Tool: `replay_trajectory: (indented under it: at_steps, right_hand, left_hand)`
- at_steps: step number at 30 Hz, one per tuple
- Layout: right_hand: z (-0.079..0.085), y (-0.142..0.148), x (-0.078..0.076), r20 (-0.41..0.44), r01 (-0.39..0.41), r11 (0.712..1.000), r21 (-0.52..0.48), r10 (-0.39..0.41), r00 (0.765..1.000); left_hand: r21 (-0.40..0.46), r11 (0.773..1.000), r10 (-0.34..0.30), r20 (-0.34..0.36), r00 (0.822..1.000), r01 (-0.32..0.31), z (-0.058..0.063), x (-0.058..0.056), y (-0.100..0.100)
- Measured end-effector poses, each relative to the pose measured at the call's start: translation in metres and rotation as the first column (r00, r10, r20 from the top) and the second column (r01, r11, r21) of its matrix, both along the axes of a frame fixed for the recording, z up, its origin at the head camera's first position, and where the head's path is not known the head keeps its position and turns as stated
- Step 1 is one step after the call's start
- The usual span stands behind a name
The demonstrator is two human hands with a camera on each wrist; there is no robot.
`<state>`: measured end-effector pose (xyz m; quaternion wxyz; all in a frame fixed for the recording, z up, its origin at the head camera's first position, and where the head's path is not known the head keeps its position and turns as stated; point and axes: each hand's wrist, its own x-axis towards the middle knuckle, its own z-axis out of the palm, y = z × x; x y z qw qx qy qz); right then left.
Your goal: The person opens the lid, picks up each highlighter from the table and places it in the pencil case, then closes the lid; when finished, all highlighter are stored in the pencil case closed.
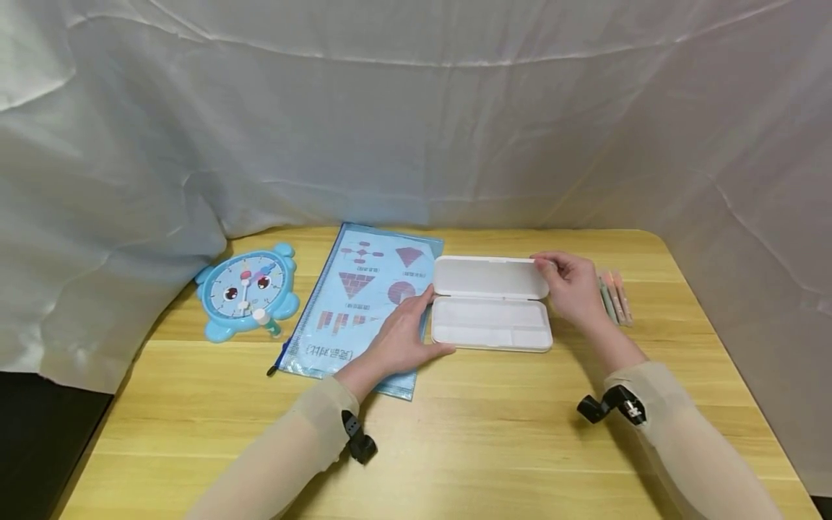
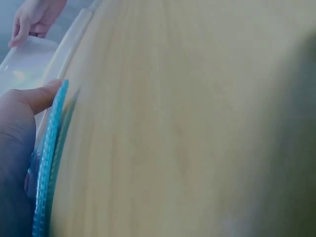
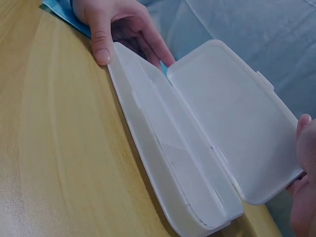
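Observation:
A white pencil case [image 1: 474,323] lies on the table with its lid [image 1: 487,279] raised, and its divided inside is bare. My left hand [image 1: 404,336] holds the case's left end, thumb at the front corner and fingers round the far side. In the right wrist view this left hand [image 3: 118,24] grips the narrow end of the case [image 3: 163,143]. The lid's right corner is pinched between the thumb and fingers of my right hand [image 1: 575,289]; only part of that hand [image 3: 307,173] shows in the right wrist view.
A blue zip document pouch [image 1: 364,289] lies under my left hand. Left of it sit a blue toy clock [image 1: 247,289] and a small white-capped green tube [image 1: 267,323]. Several pastel pens [image 1: 617,296] lie right of my right hand. A pale curtain [image 1: 416,130] hangs behind the table.

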<state>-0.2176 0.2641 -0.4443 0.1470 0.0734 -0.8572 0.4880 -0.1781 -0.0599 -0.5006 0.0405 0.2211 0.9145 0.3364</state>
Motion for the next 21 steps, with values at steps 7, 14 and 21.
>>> replay_trajectory:
  at_steps: [7,14,21]
  right_hand:
    - [0.003,0.003,-0.001,0.004,-0.018,1.000,0.015,0.018,1.000]
    - [0.005,0.005,-0.003,-0.010,-0.012,0.999,0.046,0.013,1.000]
    - [0.006,0.003,-0.004,-0.012,-0.019,0.999,0.047,0.019,1.000]
  left_hand:
    - [0.038,0.999,-0.031,0.014,0.999,0.030,0.005,0.001,0.001]
    - [0.074,0.997,-0.036,0.012,0.999,0.035,0.007,0.001,0.003]
    - [0.018,0.999,-0.050,-0.014,0.999,0.050,0.011,0.002,0.001]
